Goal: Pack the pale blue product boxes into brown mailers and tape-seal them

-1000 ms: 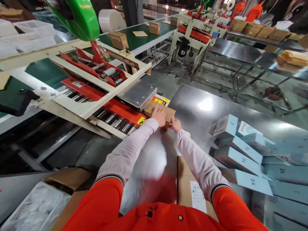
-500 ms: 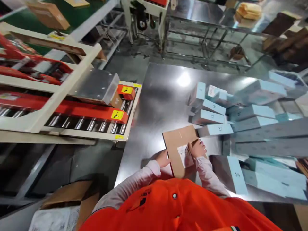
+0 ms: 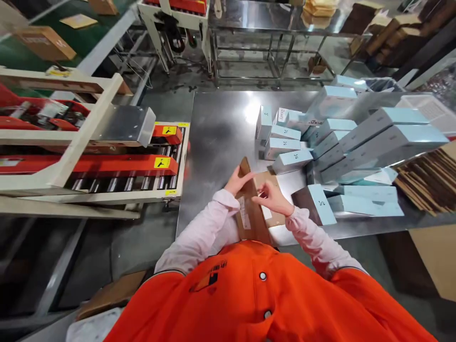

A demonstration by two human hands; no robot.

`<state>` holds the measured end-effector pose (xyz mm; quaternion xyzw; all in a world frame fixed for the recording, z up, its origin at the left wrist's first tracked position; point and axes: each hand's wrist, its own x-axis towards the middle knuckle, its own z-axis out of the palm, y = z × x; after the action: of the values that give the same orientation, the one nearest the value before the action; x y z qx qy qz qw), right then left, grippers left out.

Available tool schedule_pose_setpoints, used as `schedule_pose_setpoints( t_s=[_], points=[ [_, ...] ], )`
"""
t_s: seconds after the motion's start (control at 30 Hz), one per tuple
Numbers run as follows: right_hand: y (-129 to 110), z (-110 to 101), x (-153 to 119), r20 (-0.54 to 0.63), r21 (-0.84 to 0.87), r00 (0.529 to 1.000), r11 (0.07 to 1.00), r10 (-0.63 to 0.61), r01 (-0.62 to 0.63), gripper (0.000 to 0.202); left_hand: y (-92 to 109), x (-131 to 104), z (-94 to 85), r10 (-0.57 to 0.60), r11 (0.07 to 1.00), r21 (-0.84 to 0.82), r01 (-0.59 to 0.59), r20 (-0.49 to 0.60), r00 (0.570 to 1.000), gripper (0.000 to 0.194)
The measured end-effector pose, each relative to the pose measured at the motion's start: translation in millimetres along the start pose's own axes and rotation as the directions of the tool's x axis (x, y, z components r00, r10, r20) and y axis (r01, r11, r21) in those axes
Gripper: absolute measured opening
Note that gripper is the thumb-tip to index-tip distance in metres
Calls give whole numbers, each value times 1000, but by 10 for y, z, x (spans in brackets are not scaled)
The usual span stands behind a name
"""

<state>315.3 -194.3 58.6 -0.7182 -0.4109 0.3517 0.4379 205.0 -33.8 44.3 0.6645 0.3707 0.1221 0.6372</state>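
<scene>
A brown cardboard piece (image 3: pixel 253 223) with a white label stands tilted on edge at the front of the metal table. My left hand (image 3: pixel 239 181) is closed on its upper part, thumb stretched to the right. My right hand (image 3: pixel 275 198) is closed in a pinch at the cardboard's right edge; what lies between its fingertips is too small to make out. Beneath and to the right lies a flat brown cardboard panel (image 3: pixel 276 219), partly covered by my right hand. Whether the two parts are joined is hidden.
Several pale blue boxes (image 3: pixel 292 159) stand on the steel table (image 3: pixel 217 137) to the right, some in long rows. Flat cardboard sheets (image 3: pixel 425 183) are stacked at far right. A roller conveyor (image 3: pixel 138 183) with red guides borders the left side. An opened carton (image 3: pixel 110 294) sits low left.
The cardboard has gone from lying flat to tilted on edge. My left hand has moved up to its upper part, and my right hand now pinches at its edge. The view has swung right.
</scene>
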Motion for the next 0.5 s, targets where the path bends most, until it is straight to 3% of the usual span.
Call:
schedule_pose_setpoints(
  t_s=[0.07, 0.17, 0.23, 0.3, 0.33, 0.37, 0.4, 0.43, 0.47, 0.5],
  points=[
    [-66, 269, 16, 79, 181, 997, 983, 24, -38, 63, 107, -16, -90, -24, 980, -197, 33, 49, 999, 78],
    [-21, 444, 85, 170, 241, 981, 961, 94, -134, 81, 123, -97, -293, -76, 959, -264, 102, 108, 991, 78],
    [-26, 389, 120, 99, 119, 995, 993, -30, 18, 78, 135, -142, -453, -47, 992, -114, 60, 110, 993, 67],
    [-151, 275, 109, 125, -142, 950, 943, -285, 301, 64, 220, -151, -626, 39, 969, 239, -55, 71, 997, 56],
    [-260, 228, 77, 256, -274, 881, 844, -398, 460, 57, 292, -141, -714, 89, 905, 413, -102, 51, 995, 55],
    [-392, 201, 24, 441, -360, 776, 703, -451, 613, 50, 381, -126, -797, 136, 825, 549, -133, 35, 990, 55],
    [-535, 199, -50, 628, -392, 652, 551, -424, 737, 44, 480, -108, -871, 172, 755, 638, -150, 28, 985, 57],
    [-673, 222, -141, 769, -394, 544, 422, -334, 816, 40, 581, -92, -929, 196, 707, 688, -164, 32, 980, 57],
    [-795, 265, -242, 849, -402, 482, 329, -217, 855, 35, 677, -83, -963, 218, 674, 715, -184, 45, 975, 56],
    [-888, 317, -344, 876, -432, 472, 270, -102, 860, 31, 760, -84, -969, 248, 631, 744, -219, 74, 966, 52]
  ],
)
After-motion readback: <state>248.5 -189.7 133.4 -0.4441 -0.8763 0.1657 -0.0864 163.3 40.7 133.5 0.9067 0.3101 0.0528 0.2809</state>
